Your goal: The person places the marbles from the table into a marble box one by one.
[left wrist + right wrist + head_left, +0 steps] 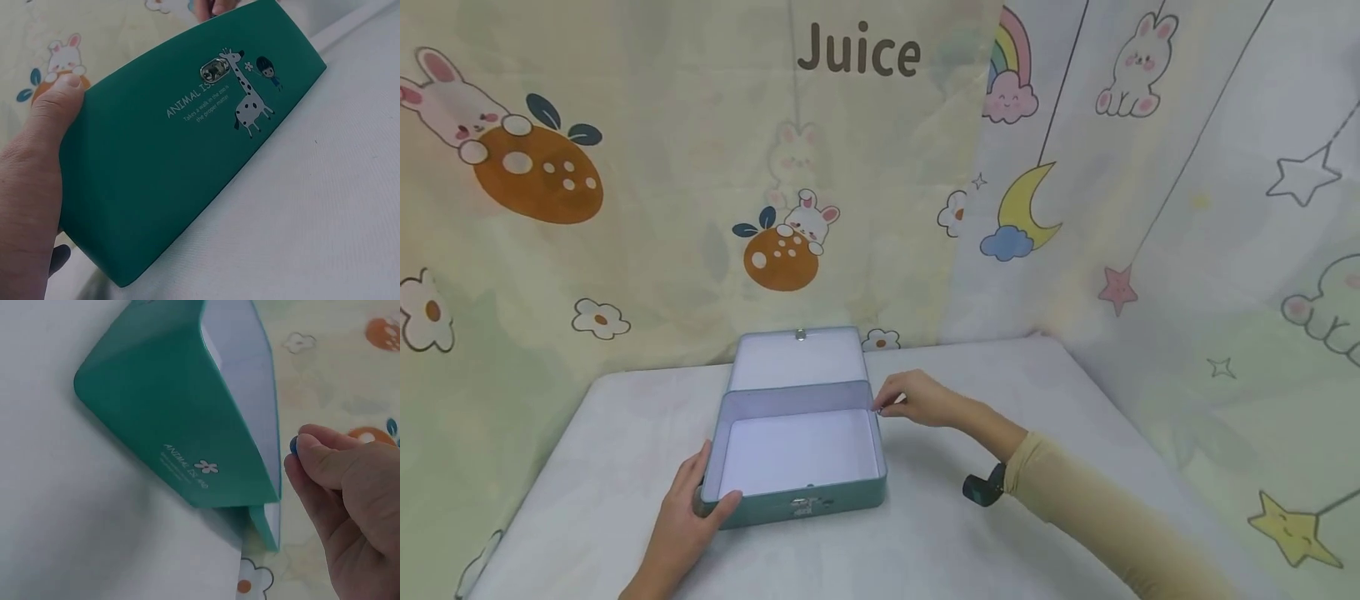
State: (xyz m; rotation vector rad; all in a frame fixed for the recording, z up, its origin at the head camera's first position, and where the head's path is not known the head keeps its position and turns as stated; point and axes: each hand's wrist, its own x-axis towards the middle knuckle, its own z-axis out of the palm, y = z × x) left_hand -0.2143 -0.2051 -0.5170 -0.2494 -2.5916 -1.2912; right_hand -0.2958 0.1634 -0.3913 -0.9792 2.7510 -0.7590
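Note:
A green metal box with a pale inside lies on the table, its hinged lid tipped back. My left hand grips its front left corner, thumb at the front rim and fingers along the left side. Just beside the back right rim, my right hand pinches a small blue object between thumb and fingertips; most of it is hidden, so its kind cannot be told. The left wrist view shows the box front with a metal clasp and a giraffe print. No loose thing shows inside the box.
A white cloth covers the table around the box. Behind it hangs a printed curtain with rabbits and oranges, close to the lid. A dark green wrist-worn piece sticks out below the right sleeve.

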